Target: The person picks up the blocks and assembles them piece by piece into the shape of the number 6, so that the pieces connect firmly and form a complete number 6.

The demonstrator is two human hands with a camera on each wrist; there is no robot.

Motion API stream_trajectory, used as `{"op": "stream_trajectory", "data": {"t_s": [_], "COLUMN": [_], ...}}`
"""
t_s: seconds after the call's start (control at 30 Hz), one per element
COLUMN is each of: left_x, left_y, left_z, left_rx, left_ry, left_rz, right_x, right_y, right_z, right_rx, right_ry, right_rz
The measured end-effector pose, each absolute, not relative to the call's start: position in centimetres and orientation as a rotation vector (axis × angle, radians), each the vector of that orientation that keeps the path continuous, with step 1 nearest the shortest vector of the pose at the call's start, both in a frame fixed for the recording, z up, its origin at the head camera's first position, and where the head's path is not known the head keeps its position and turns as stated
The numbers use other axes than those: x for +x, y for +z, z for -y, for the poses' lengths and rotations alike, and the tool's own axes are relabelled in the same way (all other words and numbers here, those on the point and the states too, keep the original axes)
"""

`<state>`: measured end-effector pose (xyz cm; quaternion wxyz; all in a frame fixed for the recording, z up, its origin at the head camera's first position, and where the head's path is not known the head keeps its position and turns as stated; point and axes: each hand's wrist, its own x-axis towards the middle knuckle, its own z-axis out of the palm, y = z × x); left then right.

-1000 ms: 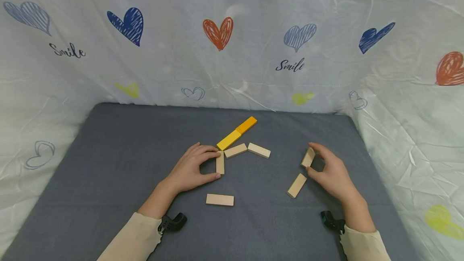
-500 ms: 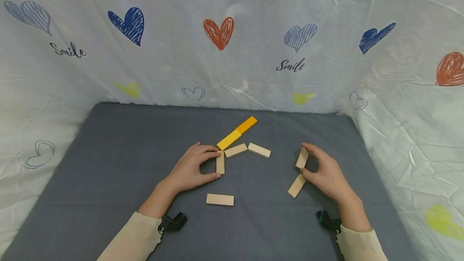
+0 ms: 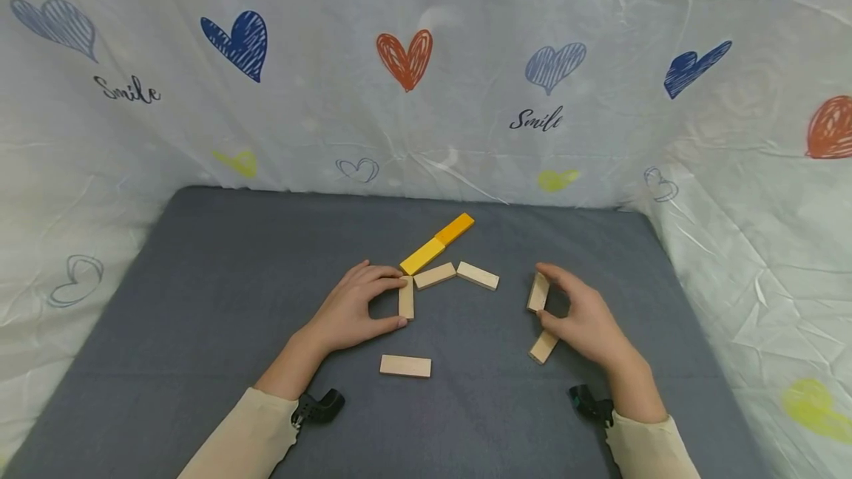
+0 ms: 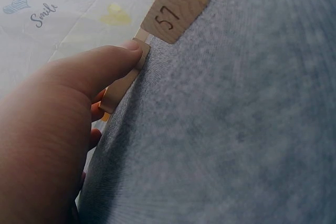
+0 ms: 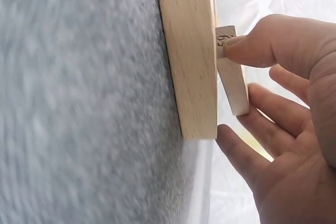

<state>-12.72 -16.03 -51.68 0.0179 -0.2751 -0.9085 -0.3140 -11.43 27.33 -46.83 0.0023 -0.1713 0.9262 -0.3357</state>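
My left hand (image 3: pixel 356 307) pinches a plain wooden block (image 3: pixel 406 298) by its two ends, thumb at the near end and fingers at the far end. That block lies close to the near end of a yellow block (image 3: pixel 422 256). On the right, my right hand (image 3: pixel 591 320) holds another wooden block (image 3: pixel 538 293) between thumb and finger; in the right wrist view a number marks the end of this block (image 5: pixel 234 88). Below it a loose wooden block (image 3: pixel 543 347) is partly hidden by the thumb. It fills the foreground of the right wrist view.
An orange block (image 3: pixel 455 228) continues the yellow one diagonally. Two wooden blocks (image 3: pixel 435 275) (image 3: pixel 478 275) form a bent line to the right. One more block (image 3: pixel 405 366), numbered 57, lies nearer the front. Grey cloth (image 3: pixel 266 242) covers the table; a printed white curtain (image 3: pixel 466 58) hangs behind.
My right hand has moved left with its wooden block, passing over the far end of the loose block. My left hand keeps its grip in the same place.
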Motion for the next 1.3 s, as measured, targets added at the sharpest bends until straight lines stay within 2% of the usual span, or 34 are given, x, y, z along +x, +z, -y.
{"op": "stream_trajectory", "data": {"t_s": [1.3], "left_x": [-12.7], "left_y": [-51.4], "left_z": [16.0], "left_rx": [-0.866], "left_ry": [-0.984], "left_rz": [2.813], "right_x": [-11.4], "right_y": [-47.4], "right_z": [-24.1], "right_rx": [-0.649], "right_ry": [-1.017], "right_rz": [-2.780]}}
